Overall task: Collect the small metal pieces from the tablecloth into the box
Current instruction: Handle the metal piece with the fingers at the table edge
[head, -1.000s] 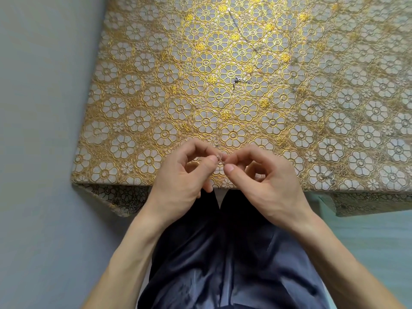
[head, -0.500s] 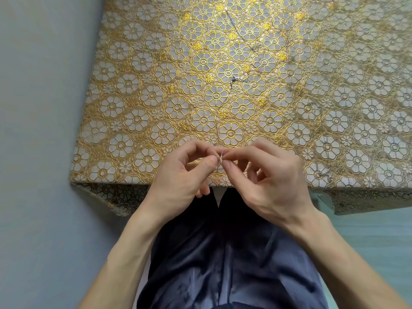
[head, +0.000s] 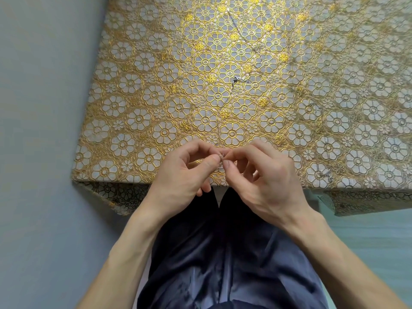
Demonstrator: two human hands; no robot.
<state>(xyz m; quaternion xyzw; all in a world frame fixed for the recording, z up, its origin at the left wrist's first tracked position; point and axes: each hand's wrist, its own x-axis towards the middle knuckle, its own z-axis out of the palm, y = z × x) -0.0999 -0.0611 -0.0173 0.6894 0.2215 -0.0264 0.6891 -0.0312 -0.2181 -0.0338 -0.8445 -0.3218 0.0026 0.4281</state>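
While both hands meet above the near edge of the tablecloth (head: 156,63), the left hand (head: 185,175) and right hand (head: 265,181) pinch one small metal piece (head: 221,157) between thumb and forefinger tips. Farther out, a second piece (head: 236,80) lies mid-cloth, and what seems a third piece (head: 327,176) lies near the front edge. No box is in view, so most collecting appears left to do.

- A plain grey-blue floor (head: 40,130) fills the whole left side of the frame.
- At lower right, a paler blue-green strip (head: 367,241) shows faint streaks.
- The table (head: 133,112) spans the upper centre and right, and light gleams brightest at its upper middle.
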